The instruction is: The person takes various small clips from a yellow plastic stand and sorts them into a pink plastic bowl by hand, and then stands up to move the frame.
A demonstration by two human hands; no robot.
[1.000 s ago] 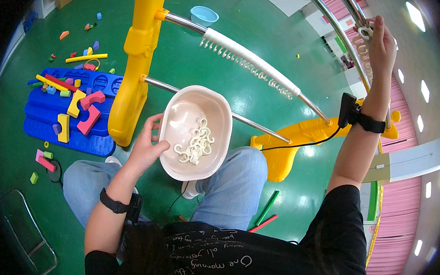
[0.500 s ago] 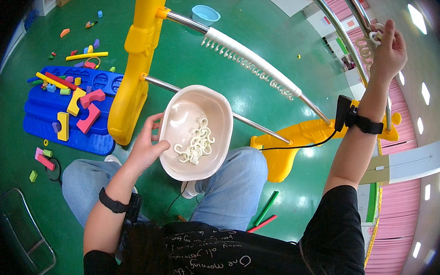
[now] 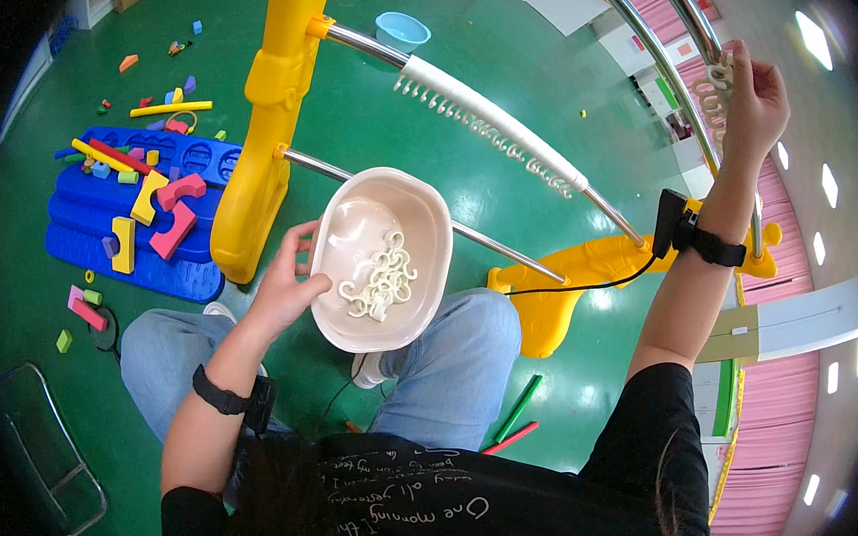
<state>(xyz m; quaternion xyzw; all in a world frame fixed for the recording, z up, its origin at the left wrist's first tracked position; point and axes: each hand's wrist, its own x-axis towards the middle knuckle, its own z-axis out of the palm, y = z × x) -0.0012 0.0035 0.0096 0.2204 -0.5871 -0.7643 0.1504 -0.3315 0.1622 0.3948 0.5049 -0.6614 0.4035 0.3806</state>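
My left hand point(image 3: 288, 282) grips the near-left rim of a white oval plastic basin point(image 3: 350, 233), with the thumb over the edge. A small tangled heap of white plastic hooks point(image 3: 382, 280) lies inside it. High at the right, my right hand point(image 3: 758, 103) is raised to the upper metal rail point(image 3: 696, 28), fingers pinched on a white hook point(image 3: 720, 73) against the bar. Several more pale hooks point(image 3: 709, 106) hang just below, beside the fingers. A row of small white hooks point(image 3: 494, 136) hangs under a white-sleeved lower bar point(image 3: 490, 116).
Yellow uprights point(image 3: 262, 114) and a yellow foot point(image 3: 543, 313) carry the rails. A blue plastic base point(image 3: 73, 215) at left bears foam blocks point(image 3: 174, 230). A light-blue tub point(image 3: 403, 32) stands beyond, with green and red sticks point(image 3: 519, 409) on the floor near my knee.
My right hand has shifted slightly left and turned at the rail, bringing the white hook closer against the bar. My left hand and the basin have barely moved.
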